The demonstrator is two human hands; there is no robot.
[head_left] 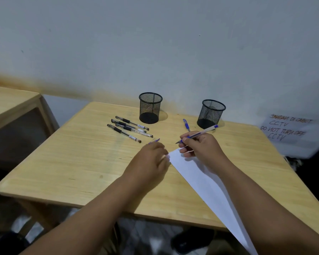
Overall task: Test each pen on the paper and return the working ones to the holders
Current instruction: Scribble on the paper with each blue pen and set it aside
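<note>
I have a blue pen [197,134] pinched in my right hand [201,148], tip bare and poised just off the far corner of the paper [195,173], which lies along the tabletop's [81,162] near right edge. My left hand [149,159] is blurred; it seems to grip what looks like the cap [154,140]. To test well, I should pin the sheet flat and scribble firmly. Both mesh holders [150,107] stand empty at the far edge, four black pens [129,128] beside the left one.
</note>
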